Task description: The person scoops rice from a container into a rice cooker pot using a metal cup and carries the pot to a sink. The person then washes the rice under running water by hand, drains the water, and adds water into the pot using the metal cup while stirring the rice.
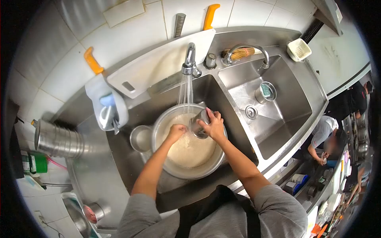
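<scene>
A large round metal bowl point(221, 158) stands in the left sink, holding pale grains that look like rice point(190, 148). Water streams from the faucet point(187, 69) into its far side. Over the bowl, my right hand point(214, 126) grips a metal cup point(198, 126), which is tilted. My left hand point(177, 131) is beside the cup, above the rice, with its fingers curled together; whether anything is inside them is hidden. To the left of the bowl sits a smaller metal pot point(141, 138).
The right sink point(283, 115) contains a metal can point(265, 92). A white cutting board point(158, 67) leans behind the faucet. On the left are a cut-open plastic jug point(95, 89) and stacked metal containers point(55, 139). Co-workers, one in a grey shirt point(323, 129), stand at right.
</scene>
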Tool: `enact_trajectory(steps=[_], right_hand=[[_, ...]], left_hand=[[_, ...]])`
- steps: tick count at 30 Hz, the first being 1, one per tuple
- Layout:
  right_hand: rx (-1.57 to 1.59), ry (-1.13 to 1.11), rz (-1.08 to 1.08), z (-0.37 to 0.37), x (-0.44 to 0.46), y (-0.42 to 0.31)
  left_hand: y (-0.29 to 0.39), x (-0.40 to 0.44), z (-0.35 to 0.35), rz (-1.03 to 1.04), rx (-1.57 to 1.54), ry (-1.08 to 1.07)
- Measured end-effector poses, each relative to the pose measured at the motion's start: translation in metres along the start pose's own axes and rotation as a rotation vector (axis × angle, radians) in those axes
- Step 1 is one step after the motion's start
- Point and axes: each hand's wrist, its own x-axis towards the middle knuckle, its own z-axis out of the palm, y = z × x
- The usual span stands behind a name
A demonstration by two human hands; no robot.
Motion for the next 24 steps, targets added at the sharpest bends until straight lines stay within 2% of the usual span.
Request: enact_trajectory(steps=[2,3,5,7,8,9,11,13,15,17,19,21,22,23,24], right_hand=[[-0.006,0.004,0.003,-0.010,-0.008,-0.001],[-0.008,0.010,0.004,-0.013,-0.009,0.001],[0.075,0.064,0.050,0.007,0.008,0.029],[0.987,-0.206,0.243,0.045,0.040,0.073],[1.257,-0.546,0.583,0.002,0.028,0.033],[1.331,-0.551,0.594,-0.004,0.027,0.024],[1.606,-0.801,0.561,-0.008,0.025,0.019],[1.687,-0.857,0.520,-0.004,0.023,0.010],[1.812,-0.798,0.534,0.005,0.019,0.000],[1.783,-0.807,0.591,0.013,0.019,-0.007],[1.840,-0.866,0.584,0.029,0.027,-0.007],[1.793,-0.636,0.610,0.015,0.032,-0.014],[1.759,-0.670,0.527,0.011,0.038,-0.009],[1.720,-0.705,0.442,0.007,0.045,-0.005],[1.600,-0.705,0.494,0.001,0.048,-0.004]], left_hand=[[0.005,-0.010,0.002,-0.450,-0.908,0.166],[0.008,-0.009,0.003,-0.451,-0.917,0.170],[0.020,0.004,0.001,-0.480,-1.264,0.269],[0.059,0.017,-0.020,-0.467,-1.401,0.293],[0.082,0.023,-0.032,-0.401,-1.414,0.305],[0.102,0.028,-0.044,-0.336,-1.425,0.321],[0.125,0.034,-0.067,-0.284,-1.212,0.108],[0.122,0.048,-0.068,-0.277,-1.200,0.050],[0.110,0.068,-0.055,-0.537,-1.072,-0.116],[0.124,0.075,-0.035,-0.608,-0.995,0.230],[0.149,0.068,-0.022,-0.466,-0.831,0.253],[0.151,0.057,-0.016,-0.288,-0.859,-0.087],[0.146,0.047,-0.027,0.069,-0.443,-0.200],[0.146,0.048,-0.039,0.199,0.295,-0.592],[0.119,0.030,-0.029,0.301,0.487,-0.349]])
